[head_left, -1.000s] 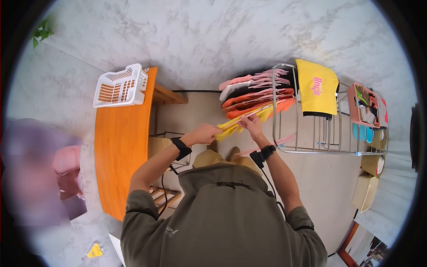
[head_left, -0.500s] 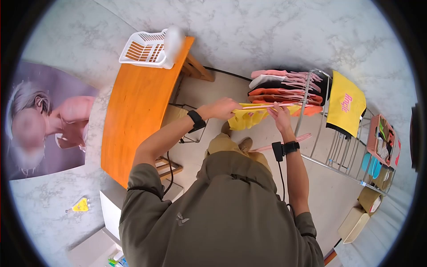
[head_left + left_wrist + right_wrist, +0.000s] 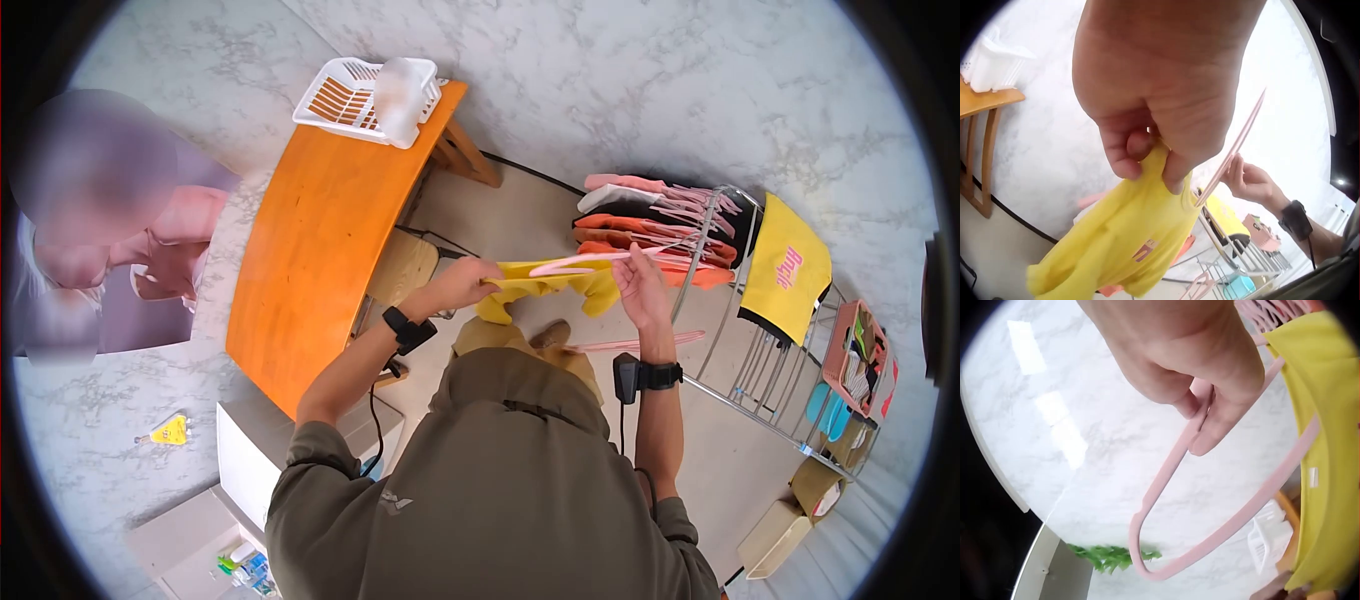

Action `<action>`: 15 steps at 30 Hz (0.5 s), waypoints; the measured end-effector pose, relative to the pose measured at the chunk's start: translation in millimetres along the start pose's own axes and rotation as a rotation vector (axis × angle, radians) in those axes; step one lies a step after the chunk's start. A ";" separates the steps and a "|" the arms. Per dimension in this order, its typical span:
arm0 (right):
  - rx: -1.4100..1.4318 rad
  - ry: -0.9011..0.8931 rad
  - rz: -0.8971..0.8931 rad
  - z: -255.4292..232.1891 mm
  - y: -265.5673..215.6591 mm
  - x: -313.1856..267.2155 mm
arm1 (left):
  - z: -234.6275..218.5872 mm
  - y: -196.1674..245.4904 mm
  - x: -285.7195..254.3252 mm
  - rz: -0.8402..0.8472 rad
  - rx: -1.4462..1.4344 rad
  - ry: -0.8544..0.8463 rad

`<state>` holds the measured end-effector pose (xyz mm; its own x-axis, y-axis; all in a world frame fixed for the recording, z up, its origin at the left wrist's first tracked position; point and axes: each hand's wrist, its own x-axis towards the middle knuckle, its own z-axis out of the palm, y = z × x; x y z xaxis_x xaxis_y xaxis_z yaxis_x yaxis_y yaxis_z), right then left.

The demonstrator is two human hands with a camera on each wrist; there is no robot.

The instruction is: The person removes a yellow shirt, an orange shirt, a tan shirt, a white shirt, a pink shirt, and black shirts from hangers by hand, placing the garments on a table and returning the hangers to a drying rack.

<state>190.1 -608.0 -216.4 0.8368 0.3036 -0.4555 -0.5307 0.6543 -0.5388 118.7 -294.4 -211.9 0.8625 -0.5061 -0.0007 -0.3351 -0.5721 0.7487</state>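
Observation:
A yellow T-shirt with a small print hangs between the two hands. My left hand pinches it at the shoulder, thumb and fingers bunching the cloth in the left wrist view. My right hand holds a pink hanger between thumb and fingers along one sloping arm. That hanger's rounded end stands out beside the shirt's neck opening, while its other part goes in behind the yellow cloth.
To the right stands a metal rack with pink hangers of clothes, a yellow garment and a pink basket. Another pink hanger shows below my right hand. An orange table at left carries a white basket.
My right hand has moved away from the left, drawing one end of the hanger out of the shirt. The left hand keeps its hold. The head view has turned.

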 end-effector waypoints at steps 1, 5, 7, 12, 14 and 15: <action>0.005 -0.041 0.036 8.7 0.0 -5.1 | -3.0 0.7 -3.9 -0.022 -0.054 0.052; 0.229 -0.139 0.140 45.2 -10.4 -17.8 | -42.6 -14.6 -12.0 -0.168 -0.146 0.090; 0.376 -0.296 0.240 57.9 -17.6 -24.1 | -71.3 -15.0 -11.8 -0.227 -0.243 0.163; 0.564 -0.670 0.369 91.3 -27.9 -26.4 | -146.3 -27.4 -23.5 -0.207 -0.451 0.340; 0.519 -0.635 0.275 94.0 -30.2 -25.9 | -171.7 -18.1 -32.3 -0.190 -0.420 0.400; 0.513 -0.646 0.288 97.1 -32.0 -24.7 | -182.0 -19.1 -38.5 -0.214 -0.404 0.410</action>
<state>199.4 -569.1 -119.1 0.6746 0.7365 0.0497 -0.7371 0.6757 -0.0088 160.9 -146.5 -105.5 0.9973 -0.0715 0.0165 -0.0375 -0.3033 0.9522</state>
